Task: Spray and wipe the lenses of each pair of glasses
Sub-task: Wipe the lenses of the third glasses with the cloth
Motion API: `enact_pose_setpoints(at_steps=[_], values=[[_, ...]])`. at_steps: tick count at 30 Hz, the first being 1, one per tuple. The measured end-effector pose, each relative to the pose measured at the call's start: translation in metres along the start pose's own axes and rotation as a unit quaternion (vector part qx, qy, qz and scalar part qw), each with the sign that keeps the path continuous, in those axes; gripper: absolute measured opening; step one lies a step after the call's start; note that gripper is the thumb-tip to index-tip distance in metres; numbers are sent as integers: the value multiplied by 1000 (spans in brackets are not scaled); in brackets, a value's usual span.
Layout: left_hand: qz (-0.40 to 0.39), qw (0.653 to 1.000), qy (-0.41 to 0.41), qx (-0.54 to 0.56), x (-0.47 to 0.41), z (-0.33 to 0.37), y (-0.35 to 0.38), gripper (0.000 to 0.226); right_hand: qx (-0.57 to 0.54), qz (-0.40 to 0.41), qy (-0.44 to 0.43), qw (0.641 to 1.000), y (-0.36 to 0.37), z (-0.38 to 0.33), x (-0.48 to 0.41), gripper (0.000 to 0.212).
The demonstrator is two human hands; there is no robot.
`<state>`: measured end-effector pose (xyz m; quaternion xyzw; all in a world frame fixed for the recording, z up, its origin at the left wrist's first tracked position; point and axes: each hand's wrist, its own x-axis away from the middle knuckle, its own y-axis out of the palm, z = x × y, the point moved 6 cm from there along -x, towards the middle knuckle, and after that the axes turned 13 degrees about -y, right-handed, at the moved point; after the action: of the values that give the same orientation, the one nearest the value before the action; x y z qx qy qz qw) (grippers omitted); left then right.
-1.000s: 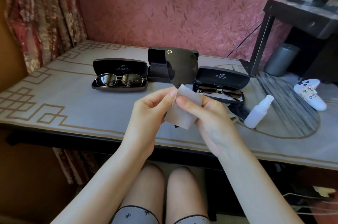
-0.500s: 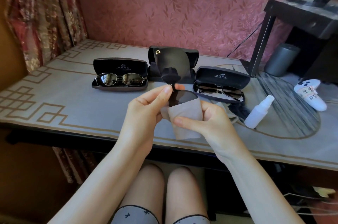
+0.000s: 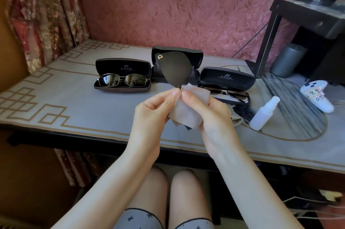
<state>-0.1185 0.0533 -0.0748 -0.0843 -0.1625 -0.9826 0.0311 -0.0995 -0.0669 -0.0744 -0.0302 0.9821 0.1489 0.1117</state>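
I hold a pair of large dark sunglasses [image 3: 175, 69] upright over the table, one broad lens with a gold D showing above my hands. My left hand [image 3: 153, 114] pinches the frame near the lens's lower tip. My right hand [image 3: 211, 116] pinches a beige cloth [image 3: 188, 109] folded over the lower lens, which is hidden. A metal-framed pair [image 3: 122, 80] lies in an open case [image 3: 122, 66] at the left. Another pair [image 3: 226, 91] lies in an open case [image 3: 228, 78] at the right. The white spray bottle [image 3: 264, 113] lies right of my hand.
An open black case [image 3: 194, 55] stands behind the held sunglasses. A white game controller [image 3: 317, 98] lies at the far right by a grey cylinder [image 3: 286, 59] and a black stand [image 3: 306, 19]. Dark and pale cloths [image 3: 240, 114] lie under my right hand. A curtain [image 3: 37, 13] hangs at left.
The cloth slid down off the lens half a second ago, then back up to its tip. The sunglasses turned, so the broad lens with the D now shows.
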Motion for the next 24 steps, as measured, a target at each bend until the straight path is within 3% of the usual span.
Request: enact_pose_setpoints(at_steps=[7, 12, 15, 18, 20, 22, 24], values=[[0, 1000, 6, -1, 1, 6, -3, 22, 51, -56, -16, 997, -1, -4, 1, 13], [3, 1000, 19, 13, 1, 10, -2, 23, 89, -102, 8, 991, -3, 3, 4, 34], [6, 1000, 14, 11, 1, 6, 1, 23, 98, -87, 7, 991, -3, 4, 2, 36], [9, 1000, 7, 12, 1, 0, 2, 22, 35, -26, 7, 999, -4, 1, -1, 27], [6, 1000, 9, 17, 1, -1, 2, 22, 9, 1, 10, 1000, -5, 1, -2, 31], [6, 1000, 14, 17, 2, 0, 1, 24, 8, 9, 11, 1000, -4, 1, -1, 39], [14, 1000, 21, 10, 2, 2, -2, 26, 26, -4, 3, 1000, -2, 1, 0, 34]])
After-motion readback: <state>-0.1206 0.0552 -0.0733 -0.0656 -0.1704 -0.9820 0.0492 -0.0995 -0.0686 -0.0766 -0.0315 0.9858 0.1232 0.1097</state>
